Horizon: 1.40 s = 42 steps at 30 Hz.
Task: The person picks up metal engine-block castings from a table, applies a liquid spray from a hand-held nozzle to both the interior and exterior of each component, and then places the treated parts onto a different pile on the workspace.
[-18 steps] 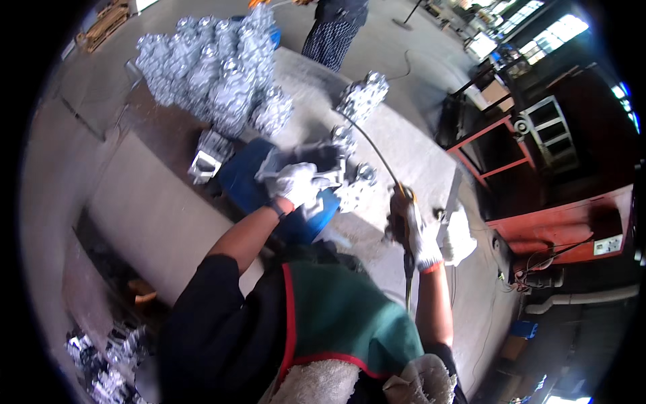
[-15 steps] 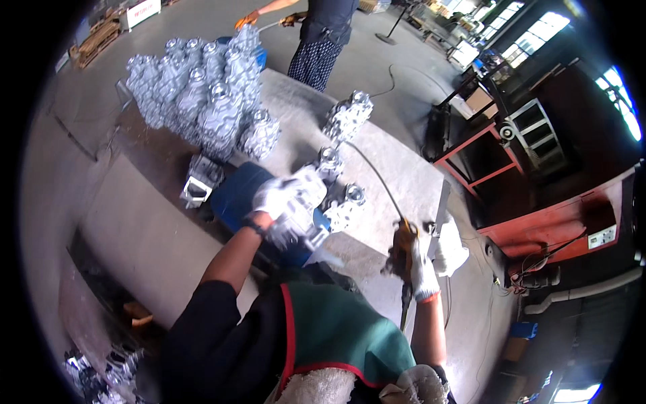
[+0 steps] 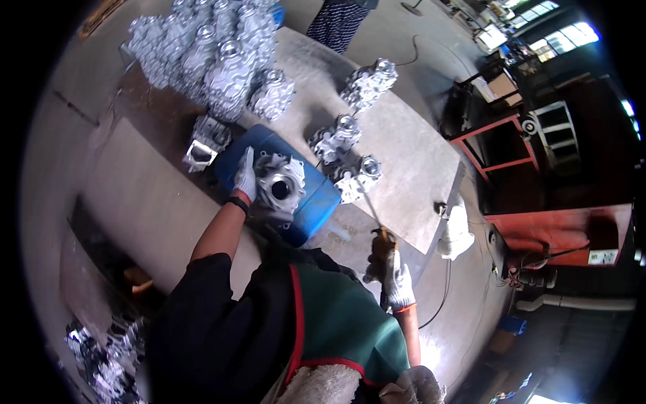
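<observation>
My left hand (image 3: 246,178), in a pale work glove, grips the left side of a grey metal casting (image 3: 291,192) with a round bore facing up. The casting rests on a blue plastic drum (image 3: 315,214) lying on its side. My right hand (image 3: 399,281), gloved too, is closed round a yellow-and-dark air blow gun (image 3: 384,245). Its thin nozzle points up toward a small casting (image 3: 348,189) at the table's near edge, and its tip is too blurred to place. A second casting (image 3: 326,145) stands just behind that one.
A tall pile of castings (image 3: 202,57) fills the far left of the grey table (image 3: 404,158). One more casting (image 3: 370,84) stands toward its far edge. A white bag (image 3: 456,234) hangs at the right corner. A person's patterned trousers (image 3: 336,25) show beyond the table.
My left hand has turned the casting so its bore faces up on the drum. The blow gun has moved left and nearer to me. The whole view has shifted.
</observation>
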Each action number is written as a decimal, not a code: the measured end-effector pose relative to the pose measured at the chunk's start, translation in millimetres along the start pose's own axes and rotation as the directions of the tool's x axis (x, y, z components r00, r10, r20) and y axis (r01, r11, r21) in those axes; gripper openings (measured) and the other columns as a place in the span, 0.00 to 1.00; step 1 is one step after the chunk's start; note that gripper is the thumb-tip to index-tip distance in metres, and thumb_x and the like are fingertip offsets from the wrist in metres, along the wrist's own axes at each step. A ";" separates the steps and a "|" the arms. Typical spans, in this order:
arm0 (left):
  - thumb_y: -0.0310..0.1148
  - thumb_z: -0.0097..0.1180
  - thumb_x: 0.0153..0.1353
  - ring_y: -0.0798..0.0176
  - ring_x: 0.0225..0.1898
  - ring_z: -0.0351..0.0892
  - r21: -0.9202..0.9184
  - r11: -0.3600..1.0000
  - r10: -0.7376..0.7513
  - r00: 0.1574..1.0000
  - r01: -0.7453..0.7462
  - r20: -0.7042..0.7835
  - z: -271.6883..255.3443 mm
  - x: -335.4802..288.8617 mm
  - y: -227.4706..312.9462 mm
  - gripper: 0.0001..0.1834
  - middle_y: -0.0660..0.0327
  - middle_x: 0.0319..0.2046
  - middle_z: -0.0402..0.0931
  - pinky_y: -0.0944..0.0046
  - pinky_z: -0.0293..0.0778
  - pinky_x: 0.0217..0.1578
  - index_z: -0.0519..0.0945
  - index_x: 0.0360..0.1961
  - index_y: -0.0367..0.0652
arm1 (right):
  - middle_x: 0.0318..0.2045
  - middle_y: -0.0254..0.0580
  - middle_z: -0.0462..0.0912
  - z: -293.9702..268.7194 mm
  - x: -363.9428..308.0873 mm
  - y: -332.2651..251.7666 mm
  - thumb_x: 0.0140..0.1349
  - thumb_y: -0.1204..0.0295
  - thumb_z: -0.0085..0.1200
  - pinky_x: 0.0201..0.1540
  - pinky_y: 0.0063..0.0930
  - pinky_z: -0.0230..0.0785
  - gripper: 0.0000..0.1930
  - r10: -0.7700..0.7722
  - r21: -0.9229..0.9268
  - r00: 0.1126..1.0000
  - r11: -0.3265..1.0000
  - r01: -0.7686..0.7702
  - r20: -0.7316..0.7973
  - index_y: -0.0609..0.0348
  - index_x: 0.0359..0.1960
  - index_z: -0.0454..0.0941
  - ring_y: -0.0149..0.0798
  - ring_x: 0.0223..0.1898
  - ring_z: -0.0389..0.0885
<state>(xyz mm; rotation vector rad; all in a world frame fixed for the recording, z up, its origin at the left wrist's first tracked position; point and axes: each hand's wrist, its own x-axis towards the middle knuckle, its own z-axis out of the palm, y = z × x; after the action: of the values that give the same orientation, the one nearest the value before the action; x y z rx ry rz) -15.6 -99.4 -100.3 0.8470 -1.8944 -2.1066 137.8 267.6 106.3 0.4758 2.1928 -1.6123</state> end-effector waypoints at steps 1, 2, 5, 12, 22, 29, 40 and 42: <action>0.61 0.34 0.62 0.60 0.50 0.71 -0.316 0.919 -0.195 0.968 0.237 0.159 3.6 -20.0 27.1 0.37 0.56 0.44 0.76 0.62 0.64 0.53 0.76 0.46 0.35 | 0.25 0.43 0.81 0.3 -6.0 -8.5 0.66 0.48 0.35 0.29 0.28 0.70 0.30 0.057 0.048 0.997 0.997 -0.055 -0.054 0.69 0.37 0.76 0.33 0.22 0.77; 0.60 0.36 0.63 0.62 0.51 0.70 -0.382 0.871 -0.194 0.929 0.310 0.314 -7.9 -23.2 28.2 0.34 0.58 0.44 0.75 0.62 0.63 0.54 0.76 0.46 0.37 | 0.23 0.42 0.79 -8.1 -10.2 2.5 0.65 0.47 0.37 0.28 0.28 0.69 0.31 0.073 0.045 0.993 0.997 -0.069 -0.089 0.69 0.35 0.76 0.32 0.21 0.76; 0.51 0.48 0.60 0.65 0.49 0.71 -0.341 0.889 -0.083 0.842 0.304 0.533 -19.6 -16.5 27.4 0.25 0.58 0.45 0.75 0.61 0.65 0.52 0.76 0.46 0.39 | 0.19 0.39 0.76 -40.6 -16.0 14.0 0.61 0.42 0.39 0.24 0.27 0.66 0.33 0.176 -0.016 0.980 0.984 -0.178 -0.088 0.68 0.32 0.75 0.31 0.18 0.73; 0.53 0.60 0.44 0.48 0.43 0.77 0.830 0.463 -0.017 0.933 -0.311 0.359 -26.2 -49.0 59.6 0.28 0.48 0.40 0.78 0.55 0.71 0.46 0.80 0.38 0.41 | 0.23 0.31 0.70 -87.4 -44.3 27.5 0.59 0.45 0.47 0.20 0.20 0.61 0.27 0.257 0.151 0.931 0.941 -0.302 0.259 0.55 0.49 0.67 0.27 0.17 0.67; 0.48 0.58 0.46 0.45 0.37 0.77 0.779 0.620 0.090 0.977 0.096 -0.192 -110.8 -220.9 29.1 0.22 0.47 0.34 0.78 0.53 0.73 0.40 0.79 0.40 0.47 | 0.23 0.32 0.72 -95.8 123.7 72.0 0.59 0.52 0.47 0.23 0.24 0.64 0.19 0.388 -0.002 0.616 0.847 -0.532 0.685 0.52 0.42 0.69 0.30 0.21 0.70; 0.40 0.59 0.43 0.54 0.42 0.74 0.686 0.641 0.383 0.631 0.344 -0.674 -209.6 -384.5 47.7 0.24 0.56 0.37 0.78 0.57 0.68 0.44 0.77 0.45 0.48 | 0.24 0.32 0.73 3.7 279.5 119.7 0.58 0.56 0.47 0.25 0.27 0.66 0.13 0.454 -0.262 0.188 0.752 -0.604 0.871 0.50 0.37 0.71 0.32 0.24 0.72; 0.47 0.53 0.54 0.54 0.42 0.79 0.071 0.972 0.096 -0.102 0.225 -0.990 -420.3 -556.5 0.6 0.21 0.53 0.37 0.80 0.61 0.72 0.39 0.81 0.42 0.44 | 0.24 0.35 0.75 203.5 378.5 154.0 0.60 0.61 0.47 0.28 0.28 0.70 0.09 0.243 -0.404 -0.341 0.721 -0.562 0.908 0.50 0.34 0.74 0.32 0.26 0.74; 0.50 0.53 0.54 0.55 0.41 0.80 0.119 0.986 0.137 -0.163 0.114 -0.977 -481.4 -563.9 -7.7 0.22 0.52 0.34 0.81 0.62 0.72 0.39 0.81 0.40 0.43 | 0.24 0.37 0.76 219.3 368.3 163.1 0.62 0.60 0.46 0.30 0.26 0.71 0.11 0.114 -0.326 -0.359 0.722 -0.610 0.926 0.52 0.38 0.74 0.30 0.25 0.75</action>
<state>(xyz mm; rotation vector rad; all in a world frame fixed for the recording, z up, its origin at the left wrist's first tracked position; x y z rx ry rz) 700.2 -229.5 42.8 1.7335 -0.9554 -0.4411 -83.3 122.1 -268.2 -0.1019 0.2726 -1.0589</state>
